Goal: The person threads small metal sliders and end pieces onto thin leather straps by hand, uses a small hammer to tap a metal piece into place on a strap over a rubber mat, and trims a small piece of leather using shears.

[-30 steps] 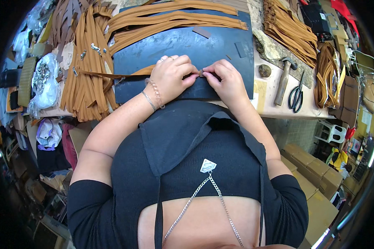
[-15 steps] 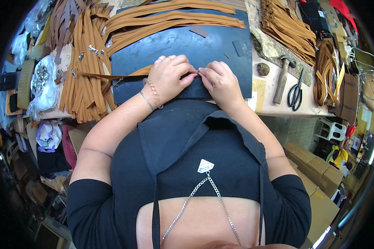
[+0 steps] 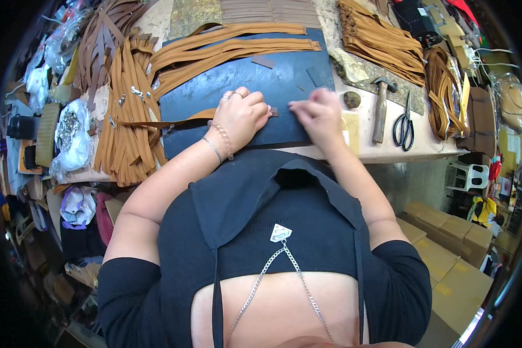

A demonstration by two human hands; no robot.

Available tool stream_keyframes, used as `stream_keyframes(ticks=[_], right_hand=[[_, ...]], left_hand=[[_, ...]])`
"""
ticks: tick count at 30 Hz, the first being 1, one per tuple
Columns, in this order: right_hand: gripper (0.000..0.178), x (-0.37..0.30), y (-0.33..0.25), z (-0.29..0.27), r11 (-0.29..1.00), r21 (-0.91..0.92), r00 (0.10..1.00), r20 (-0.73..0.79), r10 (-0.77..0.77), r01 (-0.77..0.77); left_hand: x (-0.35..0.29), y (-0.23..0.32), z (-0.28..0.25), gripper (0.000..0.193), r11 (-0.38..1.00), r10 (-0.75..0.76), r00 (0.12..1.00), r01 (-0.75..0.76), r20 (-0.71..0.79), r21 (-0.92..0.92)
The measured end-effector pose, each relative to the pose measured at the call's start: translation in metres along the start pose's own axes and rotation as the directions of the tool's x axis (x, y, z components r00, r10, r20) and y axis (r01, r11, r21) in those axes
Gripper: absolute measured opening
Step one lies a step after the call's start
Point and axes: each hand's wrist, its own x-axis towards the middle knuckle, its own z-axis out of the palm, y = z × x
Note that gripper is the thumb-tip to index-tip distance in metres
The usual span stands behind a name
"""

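My left hand rests on the dark cutting mat, its fingers closed on the end of a brown zipper tape. The tape runs out leftward from under this hand, with a small metal slider on it. A small dark brown tab shows at my left fingertips. Apart from it, to the right, my right hand is lifted over the mat. Its fingers are curled with thumb and forefinger pinched together, slightly blurred; anything between them is too small to make out.
More brown zipper tapes lie across the mat's far side, beside small dark scraps. A pile of zippers with metal sliders is at left. A round stone-like lump, hammer, scissors and zipper bundles lie right.
My hands were together at the tape's end. My right hand has moved away to the right, and the dark tab now shows by my left fingers. The view has shifted slightly.
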Motion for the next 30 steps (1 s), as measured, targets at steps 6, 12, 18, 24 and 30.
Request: stream_keyframes(ticks=[6,12,18,24,30], right_hand=[[0.065,-0.036,0.105,-0.087,0.520,-0.676,0.824,-0.241,0.513,-0.522],[0.060,-0.038,0.096,-0.112,0.771,-0.130,0.782,-0.148,0.606,-0.623],[0.045,-0.046,-0.032,-0.109,0.970,0.167,0.960,0.249,0.131,-0.176],[0.041,-0.086,-0.021,-0.068,0.931,0.276,0.918,0.379,0.121,-0.237],[0.040,-0.066,-0.033,-0.073,0.782,0.427,0.874,0.385,0.296,-0.454]], left_hand=[[-0.014,0.016,-0.004,0.008,0.999,0.048,0.998,-0.048,-0.027,0.005],[-0.023,0.012,0.001,0.024,0.982,-0.018,1.000,0.014,-0.020,-0.187],[-0.026,0.009,0.006,0.023,0.913,-0.182,0.983,0.155,-0.036,-0.377],[-0.023,0.013,0.005,0.027,0.901,-0.198,0.978,0.157,-0.061,-0.404],[-0.024,0.008,0.011,0.029,0.872,-0.228,0.973,0.182,-0.048,-0.455]])
